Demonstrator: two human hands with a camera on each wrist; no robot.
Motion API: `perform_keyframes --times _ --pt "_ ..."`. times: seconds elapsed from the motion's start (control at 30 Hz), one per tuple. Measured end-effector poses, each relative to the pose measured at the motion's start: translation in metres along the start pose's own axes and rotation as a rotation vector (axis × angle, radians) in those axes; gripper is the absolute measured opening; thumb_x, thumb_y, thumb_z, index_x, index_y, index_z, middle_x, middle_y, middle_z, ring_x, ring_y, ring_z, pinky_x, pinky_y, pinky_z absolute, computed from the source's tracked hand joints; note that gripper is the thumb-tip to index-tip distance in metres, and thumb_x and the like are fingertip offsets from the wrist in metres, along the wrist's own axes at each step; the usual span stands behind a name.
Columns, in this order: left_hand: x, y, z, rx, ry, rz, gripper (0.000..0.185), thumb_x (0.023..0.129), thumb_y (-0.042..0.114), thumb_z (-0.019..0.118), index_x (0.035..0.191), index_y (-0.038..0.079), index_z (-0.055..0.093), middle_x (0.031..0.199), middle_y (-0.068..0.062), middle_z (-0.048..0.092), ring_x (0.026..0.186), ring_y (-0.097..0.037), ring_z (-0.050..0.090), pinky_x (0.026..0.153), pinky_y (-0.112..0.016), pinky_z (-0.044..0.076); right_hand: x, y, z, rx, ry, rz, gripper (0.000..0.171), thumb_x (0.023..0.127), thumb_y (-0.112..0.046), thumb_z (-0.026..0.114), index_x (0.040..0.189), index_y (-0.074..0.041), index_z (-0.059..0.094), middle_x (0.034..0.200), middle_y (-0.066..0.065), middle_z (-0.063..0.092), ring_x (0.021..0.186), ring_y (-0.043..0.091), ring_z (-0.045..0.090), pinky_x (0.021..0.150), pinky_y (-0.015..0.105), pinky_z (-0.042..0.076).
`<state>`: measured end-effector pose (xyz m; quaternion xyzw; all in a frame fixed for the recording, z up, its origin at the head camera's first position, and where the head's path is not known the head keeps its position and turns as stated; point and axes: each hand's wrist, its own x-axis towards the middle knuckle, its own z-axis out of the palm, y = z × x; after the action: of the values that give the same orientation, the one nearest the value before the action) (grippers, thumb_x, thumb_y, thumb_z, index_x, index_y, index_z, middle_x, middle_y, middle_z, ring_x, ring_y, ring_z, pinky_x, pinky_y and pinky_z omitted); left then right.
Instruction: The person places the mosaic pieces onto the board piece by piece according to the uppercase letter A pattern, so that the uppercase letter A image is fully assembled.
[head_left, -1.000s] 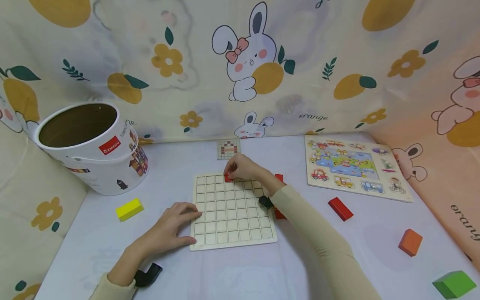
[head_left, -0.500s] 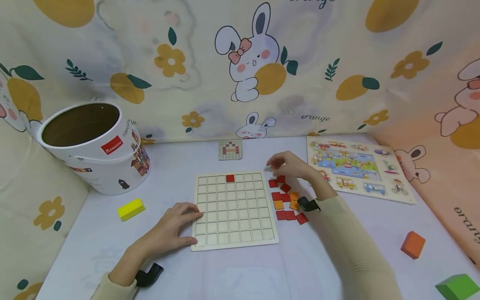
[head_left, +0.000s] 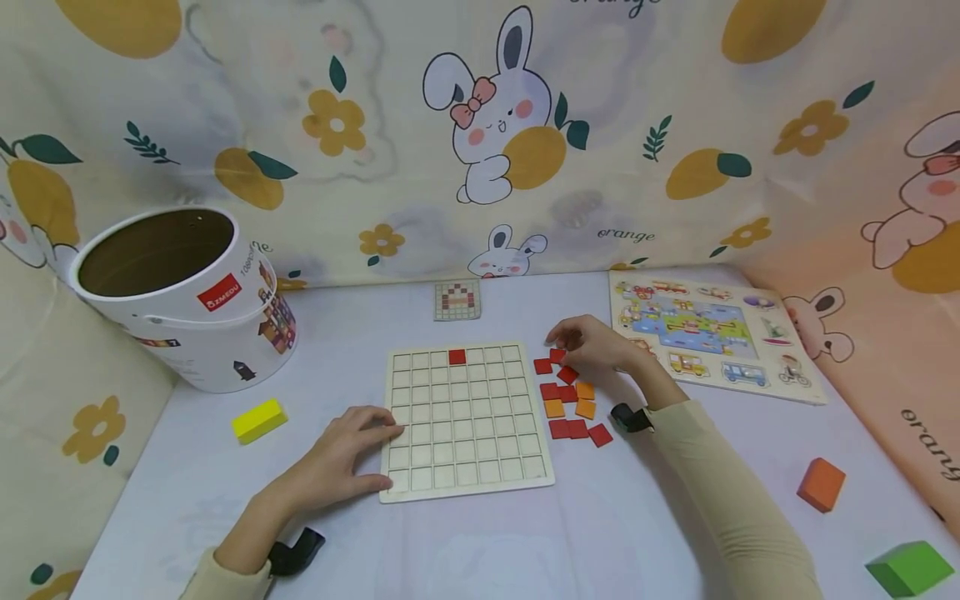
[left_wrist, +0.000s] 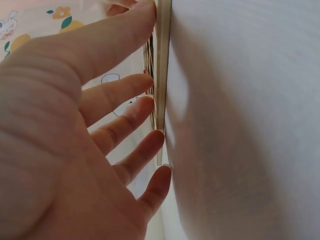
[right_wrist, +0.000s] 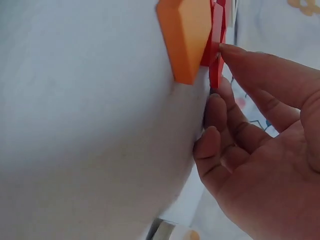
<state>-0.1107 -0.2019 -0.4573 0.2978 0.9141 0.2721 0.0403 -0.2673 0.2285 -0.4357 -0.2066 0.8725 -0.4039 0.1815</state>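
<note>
A pale wooden grid board (head_left: 467, 417) lies on the table, with one red square tile (head_left: 457, 357) in its top row. My left hand (head_left: 345, 454) rests against the board's left edge with spread fingers; the fingertips (left_wrist: 145, 106) touch the rim in the left wrist view. Beside the board's right edge lie several loose red tiles (head_left: 558, 428) and a few orange tiles (head_left: 554, 408). My right hand (head_left: 596, 343) is over the upper tiles, its thumb touching a red tile (right_wrist: 216, 65) in the right wrist view. Its index finger and thumb stand apart, with the other fingers loosely bent.
A small pattern card (head_left: 457, 300) lies behind the board. At the left stand a white bucket (head_left: 202, 333) and a yellow block (head_left: 259, 421). To the right are a vehicle puzzle board (head_left: 705, 333), an orange block (head_left: 821, 485) and a green block (head_left: 910, 569).
My right hand let go of the red tile in the board's top row, moved right and came down to the loose tiles. The left hand has stayed at the board's edge.
</note>
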Motion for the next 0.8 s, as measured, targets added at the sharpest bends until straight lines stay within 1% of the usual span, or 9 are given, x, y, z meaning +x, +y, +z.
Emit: perform_keyframes --times 0.23,0.33,0.43,0.57,0.63,0.67,0.8 --pt "-0.001 -0.001 0.000 -0.007 -0.003 -0.008 0.067 0.076 0.034 0.086 0.135 0.011 0.063 0.136 -0.005 0.053 0.128 -0.027 0.044 0.102 -0.054 0.038 0.002 0.000 0.002 -0.047 0.004 -0.020 0.023 0.084 0.004 0.073 0.107 0.004 0.070 0.092 0.013 0.062 0.085 0.025 0.052 0.079 0.034 0.046" --pt "-0.002 -0.001 0.000 -0.009 -0.003 -0.006 0.067 0.077 0.035 0.086 0.135 0.011 0.063 0.136 -0.004 0.053 0.128 -0.026 0.044 0.102 -0.054 0.038 0.002 -0.002 0.002 -0.048 0.001 -0.022 0.021 0.083 0.004 0.074 0.103 0.004 0.068 0.092 0.012 0.062 0.085 0.025 0.052 0.079 0.034 0.046" --pt "-0.002 -0.003 0.001 -0.012 -0.004 0.000 0.067 0.078 0.037 0.085 0.135 0.012 0.063 0.136 -0.003 0.053 0.128 -0.026 0.044 0.101 -0.055 0.038 0.003 -0.004 0.003 -0.049 0.009 -0.035 0.016 0.084 0.005 0.073 0.099 0.003 0.066 0.089 0.012 0.062 0.080 0.024 0.052 0.075 0.033 0.046" --pt "-0.002 -0.003 0.001 -0.012 -0.002 0.015 0.067 0.077 0.036 0.085 0.135 0.012 0.063 0.135 -0.004 0.053 0.128 -0.027 0.044 0.102 -0.056 0.037 0.008 -0.018 0.011 -0.058 0.041 -0.081 0.010 0.087 0.002 0.070 0.096 0.000 0.065 0.086 0.010 0.060 0.076 0.023 0.053 0.069 0.030 0.046" --pt "-0.002 -0.003 0.001 -0.009 0.002 0.020 0.066 0.077 0.036 0.086 0.134 0.012 0.063 0.135 -0.004 0.053 0.128 -0.027 0.044 0.102 -0.056 0.037 0.014 -0.030 0.018 -0.034 0.036 -0.117 0.010 0.088 0.001 0.068 0.098 0.000 0.065 0.088 0.009 0.060 0.077 0.023 0.054 0.070 0.030 0.047" --pt "-0.002 -0.003 0.001 -0.011 0.003 0.019 0.065 0.076 0.035 0.086 0.133 0.013 0.064 0.135 -0.004 0.053 0.129 -0.026 0.044 0.103 -0.056 0.037 0.019 -0.037 0.023 -0.005 0.021 -0.133 0.012 0.089 0.001 0.068 0.101 0.001 0.065 0.090 0.010 0.060 0.077 0.024 0.054 0.070 0.032 0.048" --pt "-0.002 -0.002 -0.001 -0.020 0.001 0.014 0.059 0.076 0.035 0.086 0.129 0.017 0.067 0.134 -0.002 0.053 0.129 -0.025 0.043 0.103 -0.056 0.037 0.043 -0.061 0.043 0.121 -0.088 -0.170 0.014 0.092 0.003 0.064 0.106 0.004 0.064 0.091 0.011 0.060 0.075 0.026 0.058 0.066 0.035 0.053"
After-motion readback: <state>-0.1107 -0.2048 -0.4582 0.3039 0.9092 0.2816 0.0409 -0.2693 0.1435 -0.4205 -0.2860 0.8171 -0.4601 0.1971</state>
